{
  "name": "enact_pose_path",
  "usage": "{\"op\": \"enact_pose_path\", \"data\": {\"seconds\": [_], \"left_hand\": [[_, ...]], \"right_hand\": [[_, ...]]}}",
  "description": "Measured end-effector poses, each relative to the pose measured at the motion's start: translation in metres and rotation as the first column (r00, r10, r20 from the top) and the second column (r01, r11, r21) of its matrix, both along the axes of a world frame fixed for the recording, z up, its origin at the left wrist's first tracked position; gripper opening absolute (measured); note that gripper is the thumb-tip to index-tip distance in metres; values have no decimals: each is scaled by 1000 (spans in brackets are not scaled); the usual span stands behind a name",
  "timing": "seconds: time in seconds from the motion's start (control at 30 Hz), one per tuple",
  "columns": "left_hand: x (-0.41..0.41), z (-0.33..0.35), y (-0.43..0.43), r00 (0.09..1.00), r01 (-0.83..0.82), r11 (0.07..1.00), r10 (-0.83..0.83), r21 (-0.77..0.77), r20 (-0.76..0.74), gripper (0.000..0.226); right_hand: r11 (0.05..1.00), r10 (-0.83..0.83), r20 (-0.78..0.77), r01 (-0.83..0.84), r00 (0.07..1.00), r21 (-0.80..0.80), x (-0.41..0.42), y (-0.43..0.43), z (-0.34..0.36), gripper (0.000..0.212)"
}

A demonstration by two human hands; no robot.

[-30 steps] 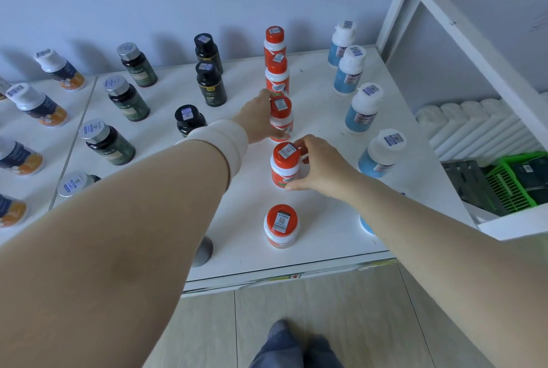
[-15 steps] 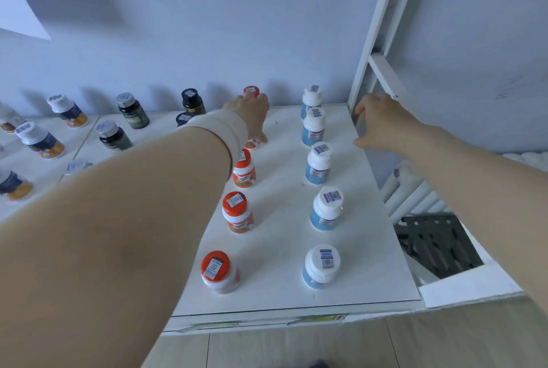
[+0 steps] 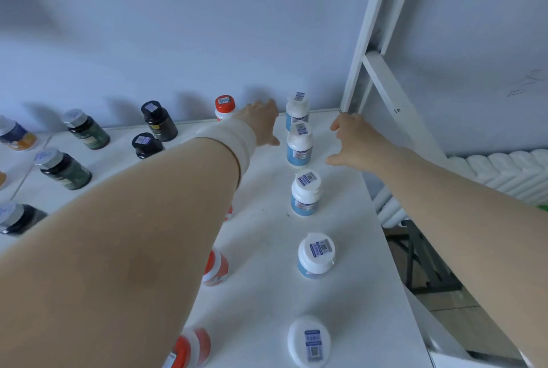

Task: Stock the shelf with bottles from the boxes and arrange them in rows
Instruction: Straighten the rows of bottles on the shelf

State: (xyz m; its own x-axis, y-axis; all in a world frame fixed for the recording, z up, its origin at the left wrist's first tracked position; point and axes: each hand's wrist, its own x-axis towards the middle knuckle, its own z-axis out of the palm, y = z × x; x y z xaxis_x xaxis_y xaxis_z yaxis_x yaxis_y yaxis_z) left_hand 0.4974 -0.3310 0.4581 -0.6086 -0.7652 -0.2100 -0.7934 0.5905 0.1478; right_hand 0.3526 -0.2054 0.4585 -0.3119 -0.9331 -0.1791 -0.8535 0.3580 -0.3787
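My left grip reaches far to the back of the shelf, in the lane between the two rows on the right. Its fingers are stretched forward and relaxed, and it has hold of nothing. The rearmost red-capped bottle stands just beside it near the wall; I cannot tell if they touch. A white band is around my left wrist.

My right grip hangs above the right edge of the shelf, near the white upright post. Its fingers are loosely curled, the thumb points toward the second blue bottle, and it holds nothing.

The blue bottles with white caps stand upright in one row of five, from the wall to the front edge. My left arm hides most of the red-capped row; only parts of three more red caps show. Further left stand black bottles and green bottles.
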Motion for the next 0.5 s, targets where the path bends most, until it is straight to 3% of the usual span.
{"op": "enact_pose_path", "data": {"seconds": [0.23, 0.5], "left_hand": [[-39, -23, -45, 952, -3, 982, 61, 188, -300, 77], [-54, -49, -62, 905, 35, 943, 110, 330, -410, 62]], "right_hand": [[993, -14, 267, 46, 964, -112, -2, -27, -41, 78], [984, 19, 394, 53, 919, -171, 2, -45, -60, 54]]}}
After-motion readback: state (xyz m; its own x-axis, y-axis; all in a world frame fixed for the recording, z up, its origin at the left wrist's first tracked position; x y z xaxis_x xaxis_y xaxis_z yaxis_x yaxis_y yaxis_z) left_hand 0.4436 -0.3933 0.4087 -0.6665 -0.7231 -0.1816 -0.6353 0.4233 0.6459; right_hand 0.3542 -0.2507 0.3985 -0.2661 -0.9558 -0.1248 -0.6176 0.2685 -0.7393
